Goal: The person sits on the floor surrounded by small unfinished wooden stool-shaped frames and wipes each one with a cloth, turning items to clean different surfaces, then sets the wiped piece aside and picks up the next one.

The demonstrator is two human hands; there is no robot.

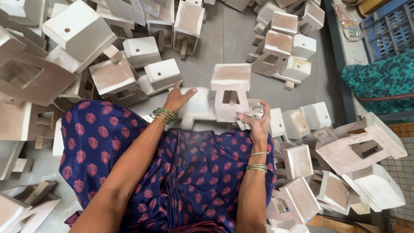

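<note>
I sit on the floor in a dark blue dress with red flower print. In front of my knees stands a white, dusty, hollow stool-shaped casting (230,92) with a square opening in its side. My left hand (177,98) rests on a white block lying beside it, fingers spread against it. My right hand (255,120) is closed on a crumpled grey rubbing pad (257,111) pressed against the casting's lower right corner. Green bangles sit on both wrists.
Piles of similar white castings surround me: large ones at the left (30,73), a heap at the back right (282,45), and more at the right (358,146). Grey floor (224,39) shows between. A blue crate (388,28) and teal cloth (384,80) lie at the far right.
</note>
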